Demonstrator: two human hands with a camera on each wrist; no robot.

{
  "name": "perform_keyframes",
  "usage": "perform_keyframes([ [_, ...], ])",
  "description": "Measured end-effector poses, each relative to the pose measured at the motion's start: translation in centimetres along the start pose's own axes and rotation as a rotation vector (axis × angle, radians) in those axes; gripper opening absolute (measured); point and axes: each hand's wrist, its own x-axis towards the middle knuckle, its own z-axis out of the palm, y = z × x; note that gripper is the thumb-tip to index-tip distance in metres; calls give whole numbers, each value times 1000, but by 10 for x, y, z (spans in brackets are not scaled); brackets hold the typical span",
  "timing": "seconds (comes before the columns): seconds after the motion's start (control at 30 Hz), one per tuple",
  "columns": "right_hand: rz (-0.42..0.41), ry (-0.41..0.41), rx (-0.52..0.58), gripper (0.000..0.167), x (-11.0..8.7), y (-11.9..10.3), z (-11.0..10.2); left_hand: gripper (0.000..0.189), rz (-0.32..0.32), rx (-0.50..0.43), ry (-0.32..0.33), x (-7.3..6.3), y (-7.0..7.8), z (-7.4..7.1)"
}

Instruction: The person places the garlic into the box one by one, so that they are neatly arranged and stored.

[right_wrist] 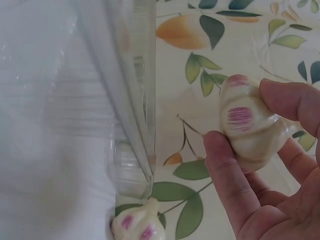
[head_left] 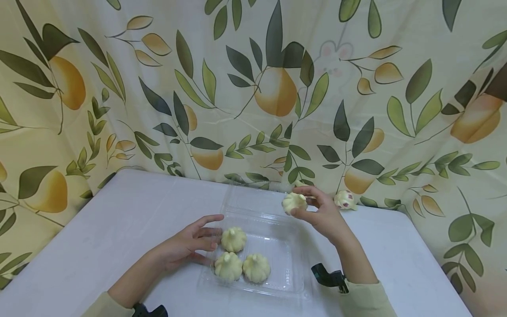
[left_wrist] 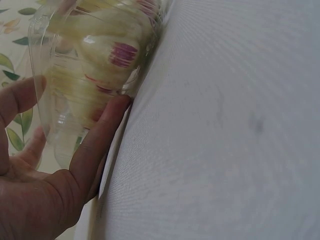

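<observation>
My right hand pinches a pale garlic bulb between thumb and fingers, raised above the back right of a clear plastic clamshell box. In the right wrist view the held bulb shows pink-purple patches. Three more garlic bulbs sit in the left part of the box: one at the back, one at front left, one beside it. My left hand has its fingers spread along the box's left wall; the left wrist view shows the fingertips at the plastic.
The box's lid lies open toward the back. Another garlic bulb with pink patches lies near the far table edge, right of my right hand. A pale tip shows behind that hand. A fruit-print curtain hangs behind the white table.
</observation>
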Motion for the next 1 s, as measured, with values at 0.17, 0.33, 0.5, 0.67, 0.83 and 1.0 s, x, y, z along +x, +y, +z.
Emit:
perform_keyframes([
  [0.17, 1, -11, 9, 49, -1, -4, 5, 76, -4, 1, 5, 0, 0, 0],
  [0.33, 15, -28, 4, 49, -1, -7, 7, 75, -2, 2, 4, 0, 0, 0],
  [0.5, 4, -31, -8, 50, -1, -10, 7, 75, -2, 3, 1, -1, 1, 0],
  [0.67, -29, -33, 3, 49, 1, -16, 9, 75, -4, -4, 10, -2, 2, -2],
  [0.83, -37, -75, 15, 48, 1, -21, 14, 74, -7, -11, -2, -2, 1, -3],
  [1.0, -66, -113, 13, 48, 1, -24, 18, 75, -2, -13, -14, -1, 1, -2],
])
